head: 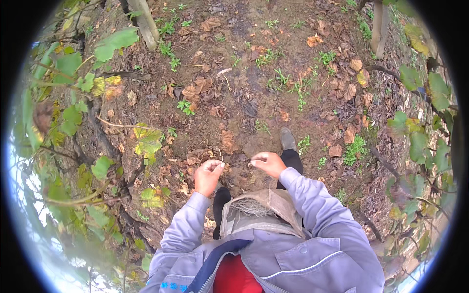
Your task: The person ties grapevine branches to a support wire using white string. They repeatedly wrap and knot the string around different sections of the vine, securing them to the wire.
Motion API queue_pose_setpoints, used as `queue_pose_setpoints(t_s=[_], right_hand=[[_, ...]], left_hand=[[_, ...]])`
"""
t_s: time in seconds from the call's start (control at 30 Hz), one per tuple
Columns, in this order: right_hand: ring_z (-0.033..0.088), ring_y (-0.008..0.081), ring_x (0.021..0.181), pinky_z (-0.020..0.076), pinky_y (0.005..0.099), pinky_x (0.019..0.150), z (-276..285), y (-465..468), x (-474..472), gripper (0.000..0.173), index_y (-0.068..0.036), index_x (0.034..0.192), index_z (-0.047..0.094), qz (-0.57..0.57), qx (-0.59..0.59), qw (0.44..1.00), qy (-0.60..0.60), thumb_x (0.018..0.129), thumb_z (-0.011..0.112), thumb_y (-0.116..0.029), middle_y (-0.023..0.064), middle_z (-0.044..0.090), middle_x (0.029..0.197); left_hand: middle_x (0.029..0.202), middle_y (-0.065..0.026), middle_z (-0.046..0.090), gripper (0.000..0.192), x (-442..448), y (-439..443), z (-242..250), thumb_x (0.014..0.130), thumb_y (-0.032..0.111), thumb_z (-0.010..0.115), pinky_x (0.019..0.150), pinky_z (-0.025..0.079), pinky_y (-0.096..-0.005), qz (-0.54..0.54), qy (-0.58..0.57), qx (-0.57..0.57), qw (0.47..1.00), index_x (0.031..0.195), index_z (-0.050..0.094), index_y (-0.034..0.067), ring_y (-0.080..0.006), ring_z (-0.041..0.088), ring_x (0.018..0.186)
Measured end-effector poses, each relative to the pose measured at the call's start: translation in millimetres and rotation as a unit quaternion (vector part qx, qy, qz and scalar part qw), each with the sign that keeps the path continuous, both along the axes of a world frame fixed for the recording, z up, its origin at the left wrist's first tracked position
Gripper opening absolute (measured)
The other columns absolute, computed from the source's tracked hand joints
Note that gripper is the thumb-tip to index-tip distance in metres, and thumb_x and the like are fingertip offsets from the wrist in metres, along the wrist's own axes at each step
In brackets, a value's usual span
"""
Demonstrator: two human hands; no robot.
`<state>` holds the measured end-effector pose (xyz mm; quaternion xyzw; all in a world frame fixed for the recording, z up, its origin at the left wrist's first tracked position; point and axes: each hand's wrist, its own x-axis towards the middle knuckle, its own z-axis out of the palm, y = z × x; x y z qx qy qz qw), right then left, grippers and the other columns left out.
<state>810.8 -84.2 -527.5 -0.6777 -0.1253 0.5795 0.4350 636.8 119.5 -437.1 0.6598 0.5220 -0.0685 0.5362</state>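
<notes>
My left hand (pixel 208 178) pinches a short, thin, pale strand (pixel 221 155) between thumb and forefinger, its curved end sticking up above the fingertips. Level with it, a short way to the right, my right hand (pixel 270 164) hangs in the air with bent fingers and its tips towards the left hand. Whether anything small is between those tips cannot be made out. At my waist, below both hands, a beige woven pouch (pixel 282 205) gapes and shows a tangled bundle of similar pale strands (pixel 253 208).
Grapevines with green and yellowing leaves (pixel 148 141) crowd the left side, and more vine leaves (pixel 419 146) line the right. A post (pixel 144 25) stands at upper left, another post (pixel 379 31) at upper right. Fallen leaves and weeds dot the soil (pixel 242 99). My shoe (pixel 288 139) is ahead.
</notes>
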Motion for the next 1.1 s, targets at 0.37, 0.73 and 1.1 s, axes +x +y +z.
queue_pose_setpoints(t_s=[0.37,0.73,1.1], right_hand=[[0.07,0.0289,0.069,0.0543,0.0434,0.07,245,64,101,0.036,-0.004,0.092,0.08,0.368,0.165,0.895,-0.192,0.094,0.075,-0.039,0.0173,0.073,0.077],[0.064,0.017,0.067,0.0514,0.039,0.065,331,57,59,0.031,-0.001,0.091,0.078,0.31,0.204,0.912,-0.173,0.092,0.078,-0.031,0.0121,0.072,0.073],[0.071,0.0396,0.075,0.0564,0.0523,0.068,335,13,17,0.03,-0.006,0.079,0.074,0.41,0.194,0.713,-0.534,0.094,0.069,-0.031,0.018,0.071,0.081]], left_hand=[[0.086,-0.0093,0.074,0.008,63,-50,220,0.088,0.012,0.081,0.067,0.057,-0.0413,-0.249,-0.126,0.387,0.879,0.094,0.08,0.008,-0.0278,0.072,0.074],[0.104,-0.0107,0.079,0.031,-21,-24,262,0.105,0.009,0.065,0.074,0.058,-0.027,-0.025,-0.257,-0.057,0.964,0.134,0.065,-0.001,-0.0127,0.073,0.086],[0.101,-0.0089,0.077,0.034,-144,-56,205,0.109,0.015,0.058,0.067,0.054,-0.0247,0.329,-0.229,-0.021,0.916,0.139,0.06,0.001,-0.0107,0.069,0.081]])
